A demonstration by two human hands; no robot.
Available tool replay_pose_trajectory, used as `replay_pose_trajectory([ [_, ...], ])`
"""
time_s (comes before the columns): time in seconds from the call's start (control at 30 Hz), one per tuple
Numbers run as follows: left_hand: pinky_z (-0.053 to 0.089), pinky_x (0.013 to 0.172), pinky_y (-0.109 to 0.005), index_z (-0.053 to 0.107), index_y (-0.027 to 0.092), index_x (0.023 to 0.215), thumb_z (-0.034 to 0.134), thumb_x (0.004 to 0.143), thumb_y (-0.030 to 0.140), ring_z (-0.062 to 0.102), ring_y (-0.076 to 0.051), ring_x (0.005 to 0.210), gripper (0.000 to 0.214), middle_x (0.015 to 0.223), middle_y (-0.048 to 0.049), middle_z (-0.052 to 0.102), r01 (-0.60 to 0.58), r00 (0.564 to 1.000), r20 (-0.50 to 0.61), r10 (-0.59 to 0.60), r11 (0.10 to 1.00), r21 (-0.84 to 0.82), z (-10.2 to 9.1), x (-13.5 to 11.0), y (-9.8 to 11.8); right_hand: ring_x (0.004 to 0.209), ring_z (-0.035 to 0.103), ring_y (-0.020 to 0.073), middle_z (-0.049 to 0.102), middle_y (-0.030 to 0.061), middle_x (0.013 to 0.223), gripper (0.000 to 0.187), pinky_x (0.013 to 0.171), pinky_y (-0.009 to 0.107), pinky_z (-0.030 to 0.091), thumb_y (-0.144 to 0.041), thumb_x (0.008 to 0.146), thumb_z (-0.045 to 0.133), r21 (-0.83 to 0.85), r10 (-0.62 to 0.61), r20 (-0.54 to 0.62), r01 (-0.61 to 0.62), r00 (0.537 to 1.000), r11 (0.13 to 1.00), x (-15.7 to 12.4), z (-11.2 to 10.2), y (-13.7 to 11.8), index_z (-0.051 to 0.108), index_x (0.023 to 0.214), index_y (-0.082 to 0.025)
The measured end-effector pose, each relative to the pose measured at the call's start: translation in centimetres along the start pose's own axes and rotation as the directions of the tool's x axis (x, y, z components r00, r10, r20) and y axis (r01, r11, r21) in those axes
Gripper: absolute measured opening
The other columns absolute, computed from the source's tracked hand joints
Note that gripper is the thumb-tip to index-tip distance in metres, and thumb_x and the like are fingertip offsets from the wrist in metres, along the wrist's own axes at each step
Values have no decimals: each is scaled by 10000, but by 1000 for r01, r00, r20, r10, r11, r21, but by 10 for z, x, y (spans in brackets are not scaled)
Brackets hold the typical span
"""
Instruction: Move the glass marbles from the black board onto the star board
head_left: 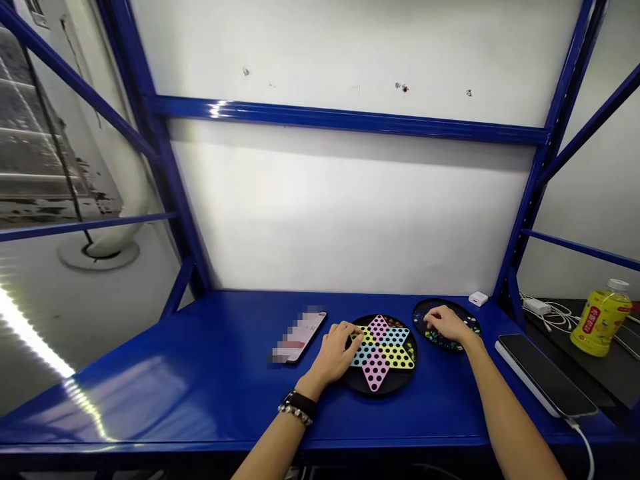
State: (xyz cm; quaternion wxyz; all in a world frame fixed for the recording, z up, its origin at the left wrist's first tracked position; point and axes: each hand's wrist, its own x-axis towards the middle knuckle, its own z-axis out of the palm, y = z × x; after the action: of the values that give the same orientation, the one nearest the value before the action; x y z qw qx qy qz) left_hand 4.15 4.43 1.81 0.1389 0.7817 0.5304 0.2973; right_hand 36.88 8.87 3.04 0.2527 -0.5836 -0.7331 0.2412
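I had the left hand (335, 349) half-open, seemingly empty, on the largely unfilled Chinese checkers board (381, 353); the right hand (444, 323) curled over unplaced marbles (446, 343), its grip unclear.

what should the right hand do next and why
Probably pinch one of the small pieces in the black tray: the right hand is over that tray, and many holes in the star board look unfilled. Whether the hand already holds one is unclear.
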Motion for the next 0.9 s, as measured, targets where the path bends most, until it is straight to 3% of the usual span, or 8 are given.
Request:
replay_pose_trajectory([
  [0.17, 447, 868, -410, 656, 263, 958, 384, 964, 477, 562, -246, 1010, 347, 1071, -39, 655, -6, 1000, -12, 6, 1000, 6, 0, 0, 0, 765, 655, 186, 735, 65, 804, 138, 668, 243, 459, -228, 713, 673, -3, 19, 115, -19, 993, 1000, 2, 3, 6, 741, 807, -153],
  [0.43, 422, 913, -438, 637, 258, 993, 380, 963, 469, 540, -252, 1043, 333, 1105, -45, 645, 5, 1000, 17, -5, 1000, -11, 1, 1, -2, 717, 638, 171, 719, 51, 760, 120, 633, 240, 443, -246, 698, 700, -66, 27, 95, -20, 995, 998, 4, 9, 3, 739, 774, -161],
  [0.63, 423, 905, -447, 639, 254, 977, 362, 968, 474, 535, -256, 1034, 354, 1101, -49, 642, 6, 1000, 30, -6, 1000, -15, -1, 0, 1, 674, 605, 160, 694, 48, 720, 202, 618, 250, 428, -328, 783, 635, -13, -107, -63, 107, 992, 994, 0, 10, -13, 736, 801, -154],
  [0.7, 421, 909, -451, 637, 255, 979, 363, 968, 473, 537, -255, 1034, 351, 1100, -48, 642, 4, 1000, 29, -3, 1000, -21, -1, 0, 1, 685, 601, 157, 697, 47, 736, 222, 625, 246, 431, -350, 789, 634, 31, -151, -41, 152, 988, 988, -1, 14, -23, 738, 797, -154],
  [0.8, 418, 911, -452, 633, 256, 991, 361, 969, 474, 536, -256, 1041, 350, 1101, -51, 641, 4, 1000, 31, -3, 1000, -26, 0, 1, -1, 692, 596, 155, 692, 32, 724, 168, 617, 233, 428, -320, 720, 700, 50, -179, 103, 175, 978, 983, -2, 22, -33, 743, 756, -160],
  [0.9, 419, 909, -450, 635, 256, 990, 362, 972, 470, 537, -253, 1037, 347, 1097, -48, 643, 11, 1000, 28, -10, 1000, -23, 1, 1, -2, 747, 608, 168, 706, 41, 803, 176, 660, 241, 444, -317, 696, 726, 5, -185, 48, 185, 982, 983, -1, 19, -33, 750, 799, -176],
])
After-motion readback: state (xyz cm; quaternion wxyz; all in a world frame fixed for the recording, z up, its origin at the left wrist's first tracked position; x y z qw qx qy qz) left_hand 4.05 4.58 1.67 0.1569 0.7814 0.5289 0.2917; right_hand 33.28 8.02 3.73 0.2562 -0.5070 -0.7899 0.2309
